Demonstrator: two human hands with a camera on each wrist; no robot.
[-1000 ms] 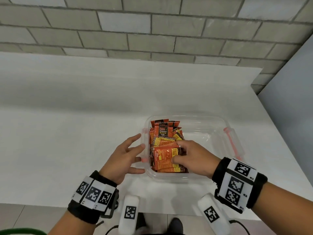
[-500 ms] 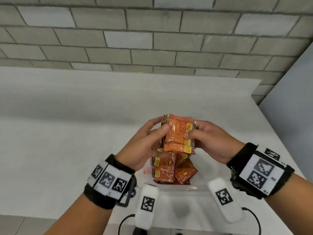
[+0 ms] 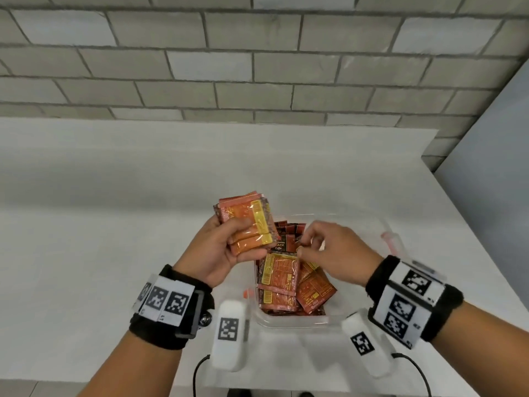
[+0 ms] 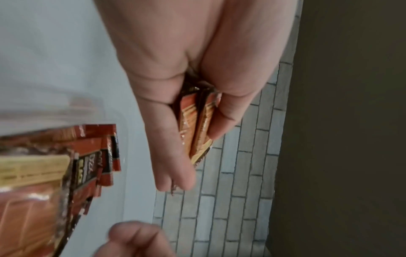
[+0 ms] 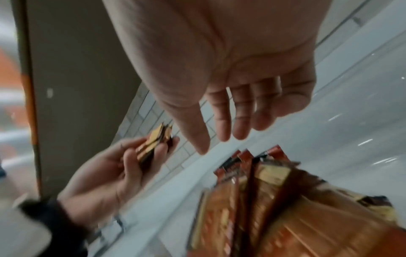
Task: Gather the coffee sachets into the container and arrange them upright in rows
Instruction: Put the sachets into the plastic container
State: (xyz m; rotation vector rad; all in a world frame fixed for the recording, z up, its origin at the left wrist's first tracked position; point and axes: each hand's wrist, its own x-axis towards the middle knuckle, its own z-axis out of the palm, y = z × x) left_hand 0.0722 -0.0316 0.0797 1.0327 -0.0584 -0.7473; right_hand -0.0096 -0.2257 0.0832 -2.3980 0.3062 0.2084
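My left hand [image 3: 229, 245] grips a stack of orange coffee sachets [image 3: 248, 222] upright, above the left edge of the clear container [image 3: 289, 322]. The left wrist view shows the stack [image 4: 197, 125] pinched between thumb and fingers. My right hand [image 3: 312, 242] hovers over the container, its fingers [image 5: 222, 128] relaxed and holding nothing. More sachets [image 3: 282, 277] lie in the container's left half, some flat and overlapping, some on edge at the back. The container's right half shows no sachets.
The container sits on a white table [image 3: 114, 253] near its front edge, with a pink latch [image 3: 392, 242] on its right side. A grey brick wall [image 3: 257, 67] stands behind. Two white marker-tagged devices [image 3: 229, 335] [image 3: 365, 345] with cables lie in front.
My right hand has let go of the stack and dropped toward the sachets in the container. The left hand now holds the stack alone, shifted a little left.
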